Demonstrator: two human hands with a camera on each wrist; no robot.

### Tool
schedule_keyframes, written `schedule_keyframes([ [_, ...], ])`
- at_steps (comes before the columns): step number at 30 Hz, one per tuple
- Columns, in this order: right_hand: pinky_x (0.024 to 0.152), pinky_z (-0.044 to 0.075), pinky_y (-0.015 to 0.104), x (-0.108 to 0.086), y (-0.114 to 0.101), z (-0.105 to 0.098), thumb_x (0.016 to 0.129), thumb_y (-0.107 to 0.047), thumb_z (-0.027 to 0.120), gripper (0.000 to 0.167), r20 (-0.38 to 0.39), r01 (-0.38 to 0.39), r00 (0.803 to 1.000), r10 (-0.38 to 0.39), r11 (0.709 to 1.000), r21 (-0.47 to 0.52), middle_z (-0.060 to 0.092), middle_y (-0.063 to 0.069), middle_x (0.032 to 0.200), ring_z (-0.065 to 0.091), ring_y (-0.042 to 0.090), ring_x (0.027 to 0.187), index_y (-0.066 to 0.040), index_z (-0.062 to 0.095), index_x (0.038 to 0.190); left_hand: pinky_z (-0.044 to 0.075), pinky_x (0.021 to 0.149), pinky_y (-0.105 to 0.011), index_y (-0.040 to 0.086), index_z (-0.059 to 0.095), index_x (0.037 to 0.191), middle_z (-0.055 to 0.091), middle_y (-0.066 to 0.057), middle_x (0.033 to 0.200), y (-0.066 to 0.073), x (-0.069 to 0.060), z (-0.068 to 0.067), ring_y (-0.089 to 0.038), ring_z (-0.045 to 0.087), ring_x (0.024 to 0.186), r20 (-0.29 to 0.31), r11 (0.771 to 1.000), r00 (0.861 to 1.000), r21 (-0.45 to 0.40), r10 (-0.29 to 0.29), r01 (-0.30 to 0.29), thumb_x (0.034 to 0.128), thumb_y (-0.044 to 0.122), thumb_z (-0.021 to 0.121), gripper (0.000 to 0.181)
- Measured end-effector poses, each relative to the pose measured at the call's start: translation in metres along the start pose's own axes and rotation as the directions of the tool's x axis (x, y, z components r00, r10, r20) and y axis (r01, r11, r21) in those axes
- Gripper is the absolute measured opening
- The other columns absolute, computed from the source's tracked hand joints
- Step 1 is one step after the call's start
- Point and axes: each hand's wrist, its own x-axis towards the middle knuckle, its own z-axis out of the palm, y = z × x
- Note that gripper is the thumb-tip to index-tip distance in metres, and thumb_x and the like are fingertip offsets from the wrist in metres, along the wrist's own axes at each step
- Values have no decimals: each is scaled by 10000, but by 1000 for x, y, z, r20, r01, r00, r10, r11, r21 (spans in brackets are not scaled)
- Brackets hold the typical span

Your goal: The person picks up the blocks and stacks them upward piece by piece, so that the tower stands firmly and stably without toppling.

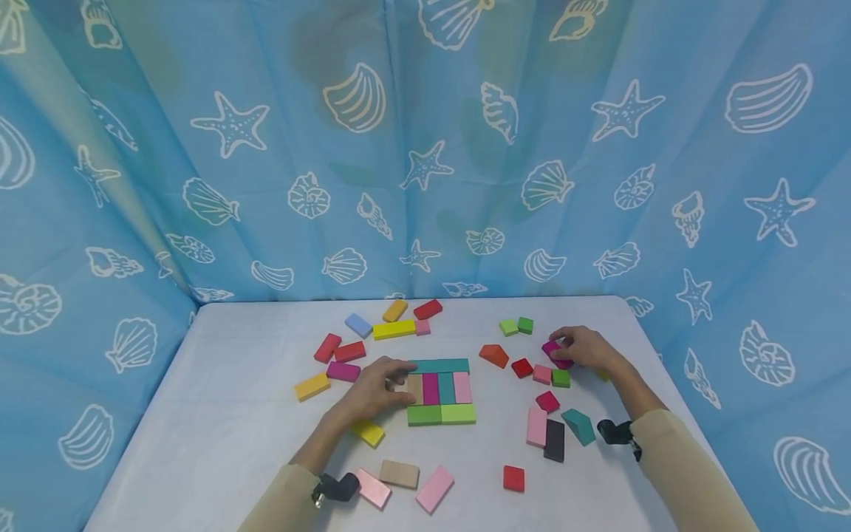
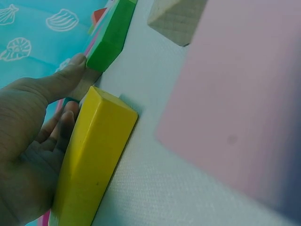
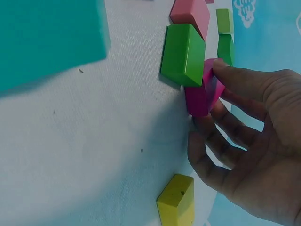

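Observation:
My left hand (image 1: 374,390) is at the left side of a flat block arrangement. Its thumb and forefinger span the ends of the beige block (image 1: 415,389) and appear to pinch it. Beside that block lie upright magenta (image 1: 431,389), teal (image 1: 446,388) and pink (image 1: 462,387) blocks, with a long teal bar (image 1: 442,365) above and two green blocks (image 1: 424,415) below. My right hand (image 1: 585,349) pinches a magenta block (image 3: 198,99) with a curved face, close to a green block (image 3: 181,54). In the left wrist view a yellow block (image 2: 94,155) lies beside the palm.
Loose red, yellow, blue and magenta blocks (image 1: 343,371) lie at the left and back. Pink blocks (image 1: 435,489) and a beige one (image 1: 400,473) are in front. To the right lie a black block (image 1: 555,441), a teal wedge (image 1: 579,427) and an orange wedge (image 1: 493,355).

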Motion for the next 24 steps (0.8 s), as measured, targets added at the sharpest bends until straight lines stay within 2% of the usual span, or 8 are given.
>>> schedule_keyframes([
  [8,747,537,339,-1,-7,5,900,-196,740,434,-9,26,1000,-26,1000,-9,623,122,998,614,221,849,-33,562,1260,539,875,-285,281,592,1399,587,98,1169,0,0,0,-106,595,1040,0,1000,1000,13,8,-8,827,409,823,630],
  [12,733,562,328,-2,-16,4,904,-191,734,414,-26,42,999,-43,999,-23,630,117,1003,632,211,848,-49,555,1249,543,873,-289,287,594,1396,588,96,1172,-1,0,0,-110,596,1041,-4,1000,1000,11,6,-6,824,403,827,629],
  [17,747,573,354,-9,-42,-1,907,-202,730,384,-79,80,993,-83,996,-38,636,131,1056,640,236,895,-75,566,1230,547,871,-298,300,595,1392,588,93,1183,-1,-1,0,-116,595,1040,-10,1000,1000,1,2,-2,821,407,829,627],
  [20,743,574,354,-13,-60,-1,907,-202,733,353,-105,130,986,-133,991,-35,641,128,1064,641,236,898,-85,578,1202,549,871,-303,299,597,1390,588,89,1182,-2,0,1,-118,596,1043,-7,1000,1000,-2,1,-1,819,415,828,627],
  [24,762,584,353,-19,-87,8,903,-193,742,348,-100,210,973,-207,977,26,646,116,1072,650,226,910,-82,580,1190,550,871,-294,301,600,1385,589,92,1168,-4,1,3,-115,599,1044,-7,1000,1000,3,3,-3,817,416,830,623],
])
